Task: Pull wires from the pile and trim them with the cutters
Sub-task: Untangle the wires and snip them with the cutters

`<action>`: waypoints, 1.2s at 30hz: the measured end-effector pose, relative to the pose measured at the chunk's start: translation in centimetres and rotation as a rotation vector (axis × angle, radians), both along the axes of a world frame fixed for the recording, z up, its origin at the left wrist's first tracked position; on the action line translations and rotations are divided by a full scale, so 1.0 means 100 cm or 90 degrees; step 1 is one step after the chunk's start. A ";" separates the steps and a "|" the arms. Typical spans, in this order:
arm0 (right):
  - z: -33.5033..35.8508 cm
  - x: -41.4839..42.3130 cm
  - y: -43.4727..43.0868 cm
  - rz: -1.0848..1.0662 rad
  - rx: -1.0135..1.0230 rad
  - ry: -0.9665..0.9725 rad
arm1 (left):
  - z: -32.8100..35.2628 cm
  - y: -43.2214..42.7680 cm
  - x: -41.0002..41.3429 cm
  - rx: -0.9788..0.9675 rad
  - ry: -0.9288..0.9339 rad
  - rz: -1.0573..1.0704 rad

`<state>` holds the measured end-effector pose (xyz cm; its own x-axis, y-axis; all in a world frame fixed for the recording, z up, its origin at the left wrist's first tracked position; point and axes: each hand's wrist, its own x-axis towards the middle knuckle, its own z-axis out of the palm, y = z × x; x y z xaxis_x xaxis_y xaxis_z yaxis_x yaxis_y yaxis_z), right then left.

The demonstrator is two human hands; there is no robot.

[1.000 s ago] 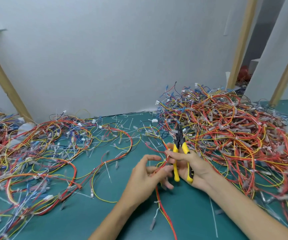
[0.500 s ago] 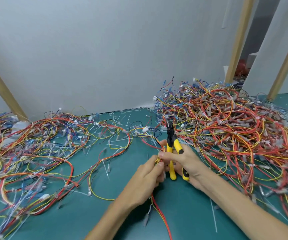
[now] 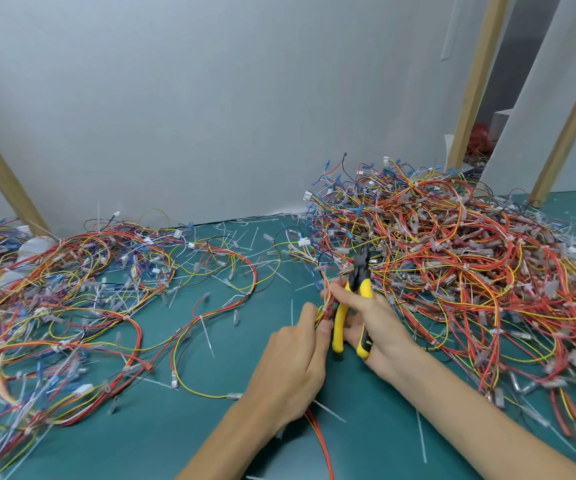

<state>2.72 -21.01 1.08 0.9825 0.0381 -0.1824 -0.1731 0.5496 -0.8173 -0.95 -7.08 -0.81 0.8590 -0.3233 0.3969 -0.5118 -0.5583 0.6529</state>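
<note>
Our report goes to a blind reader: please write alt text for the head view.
A person's left hand pinches a bundle of red and yellow wires while the right hand holds yellow-handled cutters, tips up. A big wire pile lies right on the green table, looser wires left.

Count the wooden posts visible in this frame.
3. The left post slants behind the spread-out wires, the middle post stands behind the big wire pile, and the right post slants at the far right. None looks hidden.
</note>
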 end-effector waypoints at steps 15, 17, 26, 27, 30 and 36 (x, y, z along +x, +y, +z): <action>0.000 0.006 -0.010 0.085 -0.050 0.019 | 0.003 0.012 0.013 -0.227 0.186 -0.142; 0.001 0.006 -0.011 0.113 -0.056 0.020 | 0.002 0.011 0.013 -0.227 0.211 -0.125; -0.003 0.010 -0.019 0.198 -0.001 -0.005 | 0.008 0.008 0.016 -0.341 0.339 -0.061; -0.003 0.011 -0.019 0.200 -0.002 -0.011 | 0.009 0.008 0.016 -0.347 0.348 -0.062; -0.004 0.011 -0.019 0.203 -0.004 -0.019 | 0.010 0.013 0.022 -0.362 0.372 -0.073; -0.003 0.009 -0.017 0.193 -0.018 -0.017 | 0.008 0.020 0.024 -0.378 0.402 -0.174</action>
<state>3.66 -22.67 0.73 0.9316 0.3256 -0.1616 -0.3038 0.4535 -0.8378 1.44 -5.07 -0.01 0.8966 -0.4404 0.0455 -0.0270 0.0482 0.9985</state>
